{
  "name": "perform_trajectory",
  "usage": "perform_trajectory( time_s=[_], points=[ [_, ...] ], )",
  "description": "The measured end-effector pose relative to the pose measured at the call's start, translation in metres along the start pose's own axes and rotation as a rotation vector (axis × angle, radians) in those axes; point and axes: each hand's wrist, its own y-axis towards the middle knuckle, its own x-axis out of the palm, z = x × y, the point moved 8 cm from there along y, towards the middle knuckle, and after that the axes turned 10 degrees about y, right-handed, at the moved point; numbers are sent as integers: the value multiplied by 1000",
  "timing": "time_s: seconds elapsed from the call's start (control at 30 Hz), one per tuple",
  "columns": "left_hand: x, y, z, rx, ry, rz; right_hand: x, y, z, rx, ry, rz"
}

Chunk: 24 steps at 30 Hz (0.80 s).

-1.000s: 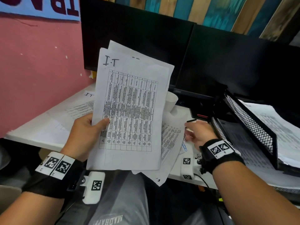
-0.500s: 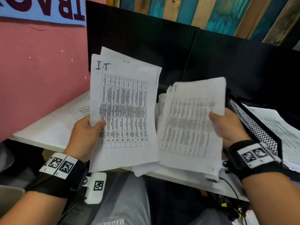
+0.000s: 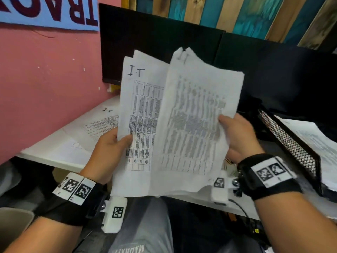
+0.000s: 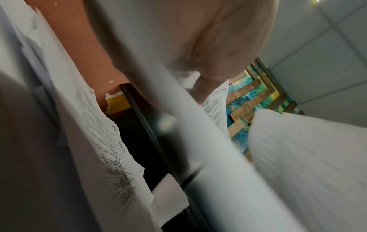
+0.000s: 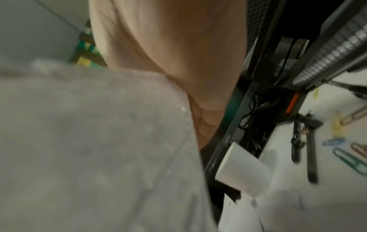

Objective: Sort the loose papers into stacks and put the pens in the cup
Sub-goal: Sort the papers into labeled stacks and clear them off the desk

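Above the desk's (image 3: 54,152) front edge, my left hand (image 3: 107,154) pinches the "I.T" sheets (image 3: 142,114) upright, thumb on the front. My right hand (image 3: 238,141) grips a blurred sheet (image 3: 197,125) overlapping them. The white cup (image 5: 242,171) stands at the desk's back edge beside two black pens (image 5: 309,150).

Only a few bits are readable. The top sheet (image 3: 138,114) in the left-hand bunch has "I.T" handwritten at its 11 o'clock corner. A sheet on the desk (image 3: 102,123), at 9 o'clock from that, has it too. The blue wall sign (image 3: 54,15) shows upside-down dark red letters, cut off. Table print is too blurry.
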Motion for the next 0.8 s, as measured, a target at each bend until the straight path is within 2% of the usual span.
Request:
perform_trajectory(
  time_s=[0.17, 0.23, 0.3, 0.37, 0.5, 0.6, 0.73, 0.8],
  points=[
    [14, -20, 19, 0, -10, -34, 27, -2, 40, 31, -36, 57],
    [21, -24, 25, 44, -17, -116, 33, -3, 48, 8, -42, 102],
    [20, -21, 25, 89, 68, -129, 35, -1, 54, -3, -46, 137],
    [10, -12, 17, 95, 158, -66, 33, 4, 59, -1, -28, 158],
    [-15, 1, 3, 50, 185, 74, 16, 16, 65, 54, 22, 210],
    [-36, 9, -1, 38, 201, 155, -3, 24, 79, 183, -2, 247],
    [-53, 14, -7, 11, 187, 200, -7, 26, 103, 377, -72, 223],
    [-58, 15, -9, 4, 169, 215, -1, 27, 113, 406, -60, 211]
  ],
)
